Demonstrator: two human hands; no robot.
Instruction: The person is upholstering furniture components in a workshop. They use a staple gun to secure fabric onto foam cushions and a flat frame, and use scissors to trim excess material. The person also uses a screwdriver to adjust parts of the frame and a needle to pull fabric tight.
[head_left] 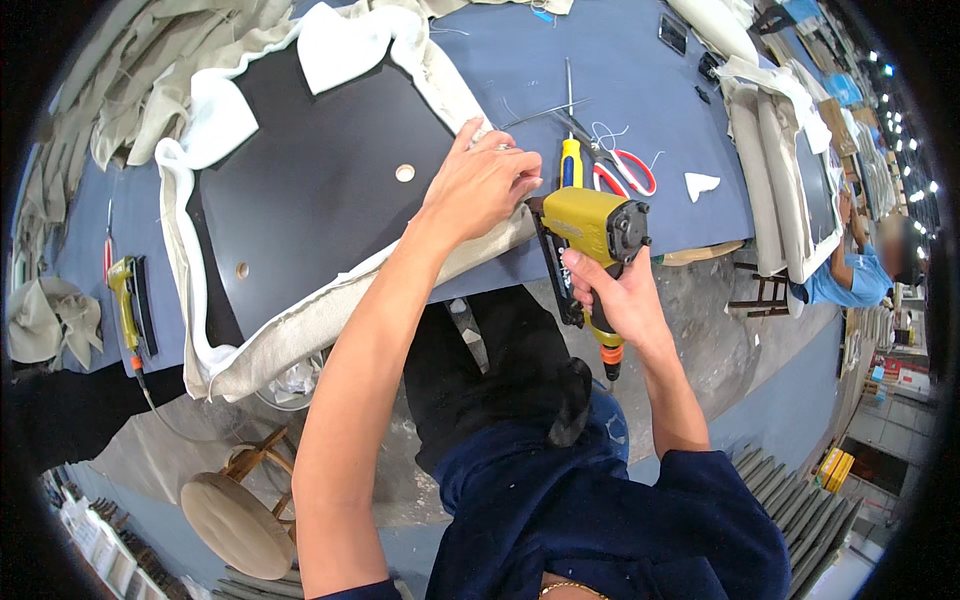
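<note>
A black seat panel lies face down on the blue-grey table, edged with white padding and beige fabric. Over its near right corner, my left hand presses the folded fabric edge between closed fingers. My right hand is wrapped around the grip of a yellow-green staple gun, an orange hose fitting at its lower end. The gun's nose is beside that corner, close to my left fingertips; whether it touches the fabric is hidden.
Beyond the gun lie a yellow-handled screwdriver and red-and-white-handled scissors. A second staple gun rests at the left. A phone sits far right. Behind me stands a round stool; a person in blue works at the right.
</note>
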